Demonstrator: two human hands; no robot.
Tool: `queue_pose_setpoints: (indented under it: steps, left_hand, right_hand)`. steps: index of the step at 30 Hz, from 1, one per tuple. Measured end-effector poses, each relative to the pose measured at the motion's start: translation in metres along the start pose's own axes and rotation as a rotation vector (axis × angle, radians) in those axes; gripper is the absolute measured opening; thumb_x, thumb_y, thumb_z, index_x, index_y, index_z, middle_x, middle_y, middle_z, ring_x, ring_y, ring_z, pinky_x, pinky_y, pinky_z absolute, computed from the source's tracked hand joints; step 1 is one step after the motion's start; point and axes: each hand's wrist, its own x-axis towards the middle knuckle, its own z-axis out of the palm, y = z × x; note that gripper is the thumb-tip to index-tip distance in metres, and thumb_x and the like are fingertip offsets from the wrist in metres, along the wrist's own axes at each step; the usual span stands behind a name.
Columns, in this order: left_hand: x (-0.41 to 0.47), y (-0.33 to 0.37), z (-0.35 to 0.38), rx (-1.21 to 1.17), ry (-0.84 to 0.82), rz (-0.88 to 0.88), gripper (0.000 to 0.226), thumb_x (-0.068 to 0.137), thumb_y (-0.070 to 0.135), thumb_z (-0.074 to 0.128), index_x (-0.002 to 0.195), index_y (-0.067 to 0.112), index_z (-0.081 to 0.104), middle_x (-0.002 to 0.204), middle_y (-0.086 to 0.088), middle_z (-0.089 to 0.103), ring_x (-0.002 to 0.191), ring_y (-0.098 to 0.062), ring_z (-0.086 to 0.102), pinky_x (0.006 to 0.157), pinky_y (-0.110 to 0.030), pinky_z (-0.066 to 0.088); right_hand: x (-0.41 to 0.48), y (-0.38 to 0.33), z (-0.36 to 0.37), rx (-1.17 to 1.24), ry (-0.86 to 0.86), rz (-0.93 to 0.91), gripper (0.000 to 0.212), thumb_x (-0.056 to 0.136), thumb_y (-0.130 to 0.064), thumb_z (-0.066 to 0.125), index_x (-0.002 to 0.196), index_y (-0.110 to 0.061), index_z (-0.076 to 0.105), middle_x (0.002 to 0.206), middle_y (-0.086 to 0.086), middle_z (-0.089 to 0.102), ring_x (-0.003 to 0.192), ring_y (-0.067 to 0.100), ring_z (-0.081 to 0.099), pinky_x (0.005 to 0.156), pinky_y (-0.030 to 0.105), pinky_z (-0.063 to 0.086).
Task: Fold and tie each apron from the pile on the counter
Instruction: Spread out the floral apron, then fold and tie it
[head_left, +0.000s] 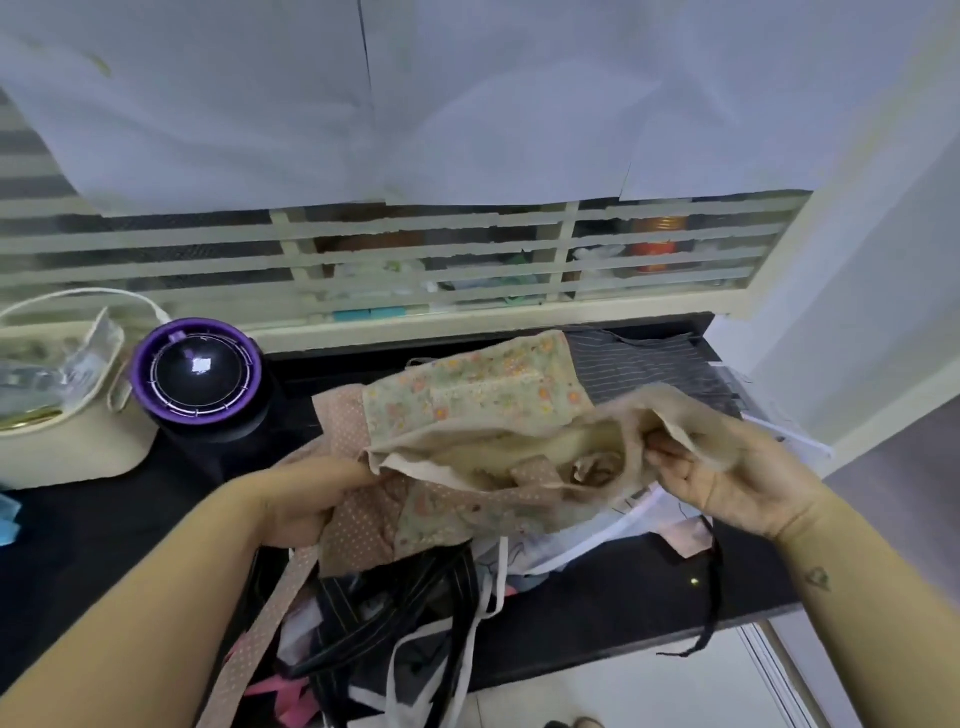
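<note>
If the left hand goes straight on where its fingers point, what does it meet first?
More of the floral apron that the left hand pinches; beyond it, probably the right hand.

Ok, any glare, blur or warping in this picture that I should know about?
Head view: wide-angle warping bows the window grille. Head view: a white glare patch sits on the purple-rimmed lid. Head view: the right hand and the floral apron edge it pinches look motion-smeared; the left hand looks sharper.

Soft, dim daylight; blurred, edge-bent wide-angle view.
</note>
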Motion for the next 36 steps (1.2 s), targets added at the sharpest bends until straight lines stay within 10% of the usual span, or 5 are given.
queue_pose_setpoints:
  steps: [6,15,21,29,36]
  left_hand:
    - [0.038,0.015,-0.026,-0.015,0.351,0.093,0.032,0.098,0.032,0.047,0.108,0.009,0.066,0.111,-0.016,0.069,0.097,-0.026,0.066,0.086,-0.037,0.049]
    - [0.079,0.01,-0.019,0.47,0.769,0.219,0.05,0.086,0.068,0.046,0.106,0.024,0.06,0.099,0.005,0.059,0.09,-0.014,0.057,0.068,-0.027,0.041]
    - [0.087,-0.013,-0.017,0.77,0.999,0.395,0.042,0.099,0.033,0.046,0.06,0.021,0.037,0.062,0.003,0.048,0.069,-0.026,0.053,0.058,-0.035,0.027]
    - [0.087,0.0,0.003,0.861,1.38,0.63,0.023,0.089,0.016,0.059,0.112,0.015,0.058,0.106,-0.007,0.054,0.097,-0.02,0.05,0.087,-0.033,0.031]
    - [0.128,-0.037,0.039,1.504,0.589,0.893,0.043,0.097,0.037,0.039,0.135,0.019,0.05,0.14,-0.004,0.05,0.133,-0.019,0.036,0.109,-0.042,0.035]
  right_hand:
    - [0.084,-0.023,0.038,-0.102,0.156,-0.035,0.041,0.085,-0.037,0.062,0.116,-0.01,0.059,0.122,0.009,0.063,0.115,0.025,0.059,0.096,0.038,0.051]
    - [0.135,0.055,0.089,-1.824,0.036,-0.92,0.058,0.088,-0.059,0.041,0.136,-0.028,0.05,0.146,0.009,0.042,0.136,0.03,0.033,0.114,0.054,0.017]
    - [0.161,0.077,0.067,-2.025,0.053,-0.581,0.074,0.087,-0.074,0.005,0.15,-0.037,0.016,0.159,-0.001,0.003,0.148,0.026,0.005,0.11,0.064,-0.006]
    - [0.168,0.082,0.058,-2.035,0.191,-0.44,0.073,0.083,-0.074,-0.003,0.15,-0.042,-0.005,0.159,0.0,-0.014,0.146,0.025,-0.014,0.104,0.061,-0.023]
    - [0.179,0.088,0.05,-1.969,0.027,-0.594,0.073,0.088,-0.062,0.006,0.151,-0.025,0.006,0.159,0.005,0.005,0.148,0.026,0.002,0.114,0.054,-0.005]
